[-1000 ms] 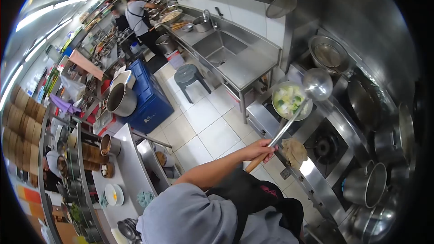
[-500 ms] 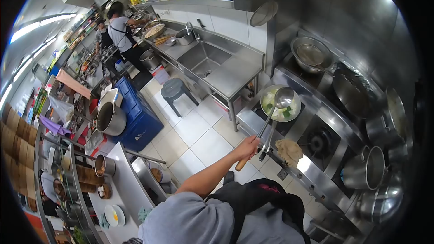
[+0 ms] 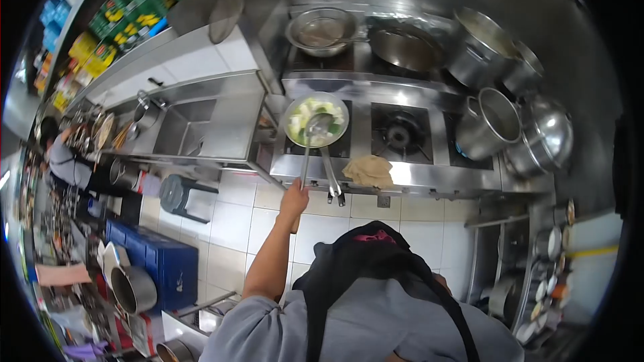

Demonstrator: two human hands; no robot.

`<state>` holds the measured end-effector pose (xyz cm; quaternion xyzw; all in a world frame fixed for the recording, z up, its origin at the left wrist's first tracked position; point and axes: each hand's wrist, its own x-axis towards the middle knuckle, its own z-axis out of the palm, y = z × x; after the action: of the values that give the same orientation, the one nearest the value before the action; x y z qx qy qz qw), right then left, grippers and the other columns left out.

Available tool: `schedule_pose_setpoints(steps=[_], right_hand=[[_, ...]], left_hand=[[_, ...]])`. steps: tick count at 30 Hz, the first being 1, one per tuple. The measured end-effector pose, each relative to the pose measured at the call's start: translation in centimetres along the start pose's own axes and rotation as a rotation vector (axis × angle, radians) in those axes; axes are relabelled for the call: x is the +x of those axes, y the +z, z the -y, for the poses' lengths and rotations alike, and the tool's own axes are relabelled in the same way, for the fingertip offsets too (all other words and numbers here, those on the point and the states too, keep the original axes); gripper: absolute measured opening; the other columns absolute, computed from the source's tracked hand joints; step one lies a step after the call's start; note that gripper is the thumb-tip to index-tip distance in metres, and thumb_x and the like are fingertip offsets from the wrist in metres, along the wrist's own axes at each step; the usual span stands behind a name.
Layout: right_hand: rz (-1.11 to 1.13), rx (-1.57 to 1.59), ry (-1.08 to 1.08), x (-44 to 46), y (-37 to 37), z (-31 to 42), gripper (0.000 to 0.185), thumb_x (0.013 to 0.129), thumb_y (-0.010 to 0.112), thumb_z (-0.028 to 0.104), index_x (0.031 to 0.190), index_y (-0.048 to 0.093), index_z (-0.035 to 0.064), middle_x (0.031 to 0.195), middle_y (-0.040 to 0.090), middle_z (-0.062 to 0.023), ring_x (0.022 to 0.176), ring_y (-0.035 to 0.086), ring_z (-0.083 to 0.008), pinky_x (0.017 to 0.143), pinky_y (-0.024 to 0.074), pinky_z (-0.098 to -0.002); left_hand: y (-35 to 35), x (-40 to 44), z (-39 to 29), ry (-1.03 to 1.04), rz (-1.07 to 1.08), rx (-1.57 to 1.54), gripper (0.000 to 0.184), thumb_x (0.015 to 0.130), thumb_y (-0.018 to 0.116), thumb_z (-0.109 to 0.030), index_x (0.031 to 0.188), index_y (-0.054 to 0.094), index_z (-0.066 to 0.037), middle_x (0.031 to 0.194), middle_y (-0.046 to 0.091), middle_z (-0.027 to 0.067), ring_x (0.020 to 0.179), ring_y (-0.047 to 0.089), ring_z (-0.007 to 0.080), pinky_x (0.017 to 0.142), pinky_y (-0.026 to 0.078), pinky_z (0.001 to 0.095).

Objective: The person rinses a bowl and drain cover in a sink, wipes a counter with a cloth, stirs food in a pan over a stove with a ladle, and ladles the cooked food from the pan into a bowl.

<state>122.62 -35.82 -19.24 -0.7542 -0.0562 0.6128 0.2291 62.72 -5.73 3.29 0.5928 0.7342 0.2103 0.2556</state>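
Note:
My left hand (image 3: 294, 200) is closed around the handle of a metal ladle (image 3: 306, 161). The ladle's bowl rests in a frying pan (image 3: 288, 117) on the left front burner, among pale chunks and green leafy pieces (image 3: 323, 105) in liquid. The pan's metal handle (image 3: 331, 173) points toward me, just right of the ladle. To the right of that handle, a folded tan cloth (image 3: 369, 171) lies on the stove's front edge. Only a sliver of skin from my right arm or hand (image 3: 441, 282) shows beside my apron; its fingers are hidden.
A bare burner (image 3: 400, 133) sits right of the pan, then a tall pot (image 3: 495, 123). Behind are a metal bowl (image 3: 323, 32) and a dark wok (image 3: 406, 48). Left stand a sink (image 3: 184, 127), a stool (image 3: 181, 196) and a blue cooler (image 3: 151, 255). Another person (image 3: 70, 164) works far left.
My view has swung right, so stove and pan face me more squarely. The ladle's bowl sits lower, among the food in the pan. My left hand keeps its hold on the ladle.

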Motion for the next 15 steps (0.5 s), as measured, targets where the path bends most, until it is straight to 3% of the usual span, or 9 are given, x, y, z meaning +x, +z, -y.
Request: schedule_pose_setpoints(steps=[9,11,12,14,15], right_hand=[[0.007,-0.04,-0.025,-6.8,4.0,0.7,0.045,0.097,0.055,0.027,0.135,0.051,0.0026,0.126,0.059,-0.0204,0.112,0.061,-0.0343,0.088,0.0525,-0.0478],[0.003,-0.039,-0.026,-6.9,3.8,0.8,0.045,0.097,0.055,0.027,0.135,0.05,0.0036,0.126,0.059,-0.0196,0.111,0.06,-0.0341,0.088,0.0518,-0.0482],[-0.002,-0.034,-0.024,-7.0,3.6,1.1,0.045,0.097,0.055,0.028,0.135,0.05,0.0041,0.126,0.059,-0.0192,0.111,0.06,-0.034,0.088,0.0515,-0.0485],[-0.008,-0.028,-0.021,-7.3,3.6,1.3,0.045,0.097,0.055,0.028,0.135,0.05,0.0051,0.127,0.058,-0.0184,0.111,0.06,-0.0337,0.088,0.0509,-0.049],[-0.011,-0.025,-0.019,-7.4,3.6,1.6,0.045,0.097,0.055,0.028,0.136,0.05,0.0056,0.127,0.058,-0.018,0.111,0.06,-0.0336,0.088,0.0505,-0.0492]], left_hand=[[1.3,3.1,-0.8,-0.01,-0.033,0.012,0.045,0.097,0.056,-0.023,0.135,0.049,-0.001,0.104,0.068,0.0303,0.094,0.067,0.0498,0.084,0.053,0.0563],[-2.1,2.3,-4.4,-0.283,0.16,-0.382,0.039,0.097,0.056,-0.023,0.129,0.051,-0.001,0.105,0.068,0.0306,0.098,0.065,0.0515,0.088,0.052,0.0555],[-1.4,2.6,-3.7,-0.277,0.159,-0.383,0.039,0.097,0.056,-0.023,0.129,0.051,-0.001,0.105,0.068,0.0306,0.098,0.065,0.0515,0.088,0.052,0.0555],[1.6,3.8,-0.2,0.043,-0.185,-0.235,0.031,0.098,0.057,-0.024,0.119,0.054,-0.001,0.093,0.069,0.0246,0.081,0.07,0.0426,0.073,0.056,0.0532],[2.8,4.9,1.6,0.044,-0.186,-0.235,0.031,0.098,0.057,-0.024,0.119,0.054,-0.001,0.093,0.069,0.0246,0.081,0.07,0.0426,0.073,0.056,0.0532]])
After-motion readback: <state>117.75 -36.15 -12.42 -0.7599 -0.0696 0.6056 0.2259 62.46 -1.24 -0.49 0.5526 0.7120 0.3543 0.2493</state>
